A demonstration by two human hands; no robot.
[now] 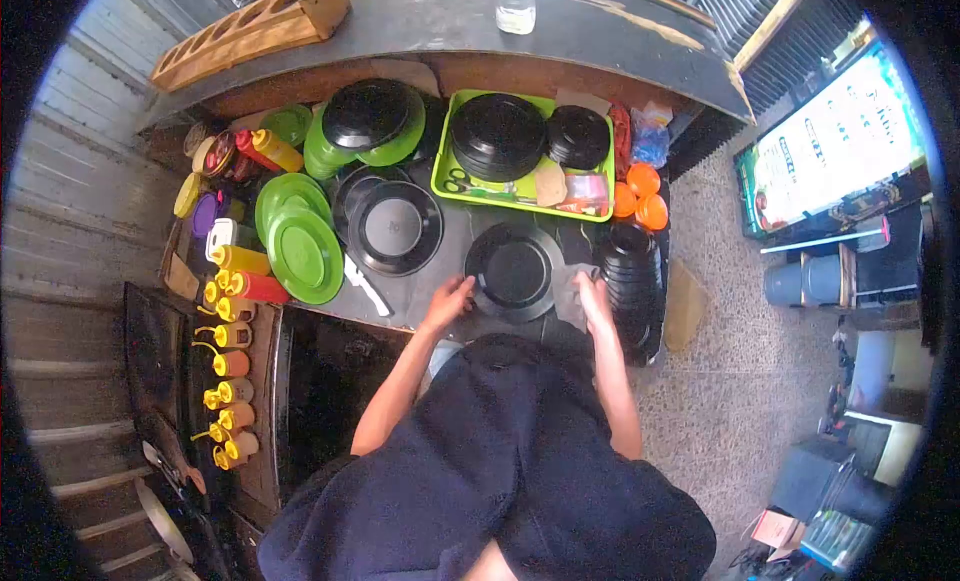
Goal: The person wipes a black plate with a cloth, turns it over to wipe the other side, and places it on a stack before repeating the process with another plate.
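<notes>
A round black plate (512,272) lies on the dark counter in front of me. At its left rim, the fingers of my left hand (452,300) are closed on the edge. To the right of the plate, my right hand (592,293) is closed on a thin grey cloth (571,297), which hangs beside the rim. Just past that hand stands a stack of black bowls (629,277). Left of the plate, more black plates (397,228) are piled, and a white-handled knife (368,288) lies near the counter's front edge.
A green tray (522,207) at the back holds stacked black dishes and scissors. Green plates (305,256), yellow and red squeeze bottles (240,260) and orange lids (646,195) stand around. A raised shelf (430,26) carries a clear bottle (516,9) and a wooden rack (255,33).
</notes>
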